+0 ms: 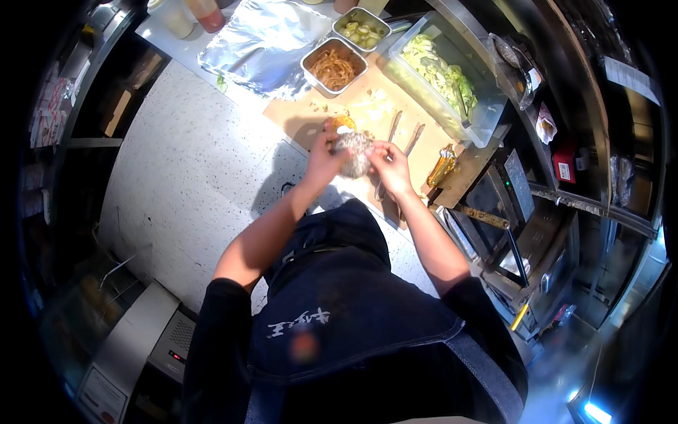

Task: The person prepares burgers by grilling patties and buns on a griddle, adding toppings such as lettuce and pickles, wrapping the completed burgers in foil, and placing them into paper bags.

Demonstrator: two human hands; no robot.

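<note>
Between both hands is a round, bun-like piece (354,158) with a speckled grey-white surface, blurred in the picture. My left hand (324,161) grips its left side, and my right hand (391,165) pinches its right edge with the fingertips. Just beyond it, by the left fingertips, shows an orange-brown round food piece (343,123) bearing a white dab; whether the left fingers touch it is unclear. Beneath the hands lies a brown cutting board (302,114) strewn with food scraps. A pair of metal tongs (414,139) and a knife-like metal utensil (395,126) rest near my right hand.
Past the board stand a steel pan of brown shredded food (335,71), a pan of sliced pickles (363,34) and a clear tub of chopped lettuce (439,74). Foil (265,40) and squeeze bottles (207,16) lie beyond. A gold-wrapped item (442,165) sits right; shelves (582,206) flank me.
</note>
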